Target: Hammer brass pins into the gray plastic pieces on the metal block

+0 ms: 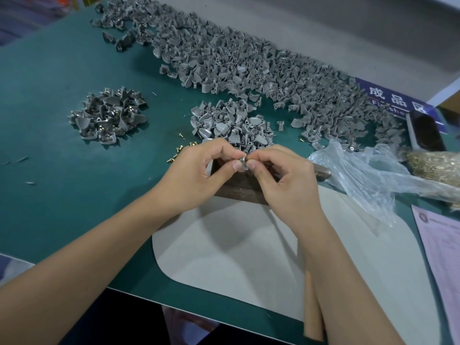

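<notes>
Both hands meet right over the metal block (242, 188), which sits on the green table (74, 170) at the far edge of a pale gray mat (224, 245). The left hand (196, 170) and right hand (286, 180) are curled in, fingertips almost touching, and together they pinch one small gray plastic piece (243, 162) just above the block. There's a glint of metal on that piece, but it's too small to tell if it's a pin. So fingers are narrow on both sides, closed around that one part.

Just beyond the block is a small heap of gray plastic pieces (234, 125), and a few loose brass pins (179, 151) lie scattered on the table just left of the block, near the left hand's knuckles. Farther back from the block, a huge pile of gray pieces (249, 61) stretches along the table's far side. Well off to the block's left sits a separate cluster (108, 118) of gray pieces that seem to have brass bits in them.

Right of the block is a crumpled clear plastic bag (368, 175), with what looks like a hammer head (323, 171) peeking out just beside the right hand. Past the bag there's a mound of brass-colored bits (435, 163) and a blue sign (393, 100).
</notes>
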### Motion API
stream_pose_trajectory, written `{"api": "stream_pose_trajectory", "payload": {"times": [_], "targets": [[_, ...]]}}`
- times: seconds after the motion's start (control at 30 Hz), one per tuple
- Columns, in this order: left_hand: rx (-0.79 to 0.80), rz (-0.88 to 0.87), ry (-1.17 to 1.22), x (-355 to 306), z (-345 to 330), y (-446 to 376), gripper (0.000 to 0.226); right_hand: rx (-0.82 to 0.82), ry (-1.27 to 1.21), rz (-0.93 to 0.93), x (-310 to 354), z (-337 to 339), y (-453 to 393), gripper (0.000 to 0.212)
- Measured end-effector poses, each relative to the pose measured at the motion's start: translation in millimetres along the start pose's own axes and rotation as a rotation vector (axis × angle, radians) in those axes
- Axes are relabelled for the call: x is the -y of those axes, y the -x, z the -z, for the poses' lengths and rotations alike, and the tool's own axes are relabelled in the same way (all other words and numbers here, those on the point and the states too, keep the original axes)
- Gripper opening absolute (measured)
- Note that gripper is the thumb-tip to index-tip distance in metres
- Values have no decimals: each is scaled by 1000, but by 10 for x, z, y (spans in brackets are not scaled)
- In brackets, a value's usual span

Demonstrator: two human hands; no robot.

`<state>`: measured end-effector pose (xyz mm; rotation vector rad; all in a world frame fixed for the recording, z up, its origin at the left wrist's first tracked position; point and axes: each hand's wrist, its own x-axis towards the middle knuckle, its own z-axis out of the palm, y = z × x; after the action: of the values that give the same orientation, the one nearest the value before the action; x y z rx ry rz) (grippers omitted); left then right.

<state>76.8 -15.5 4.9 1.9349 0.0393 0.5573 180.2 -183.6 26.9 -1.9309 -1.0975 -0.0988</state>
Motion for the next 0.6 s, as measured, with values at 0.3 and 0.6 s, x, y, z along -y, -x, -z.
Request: {"api": "stream_pose_trajectory", "payload": {"times": [0.3, 0.6], "targets": [[-118, 20, -124, -62, -41, 23, 11, -134, 147, -146, 145, 227, 74, 14], [-195, 87, -399, -19, -39, -22, 6, 187, 647, -910, 12, 568, 527, 39]]}}
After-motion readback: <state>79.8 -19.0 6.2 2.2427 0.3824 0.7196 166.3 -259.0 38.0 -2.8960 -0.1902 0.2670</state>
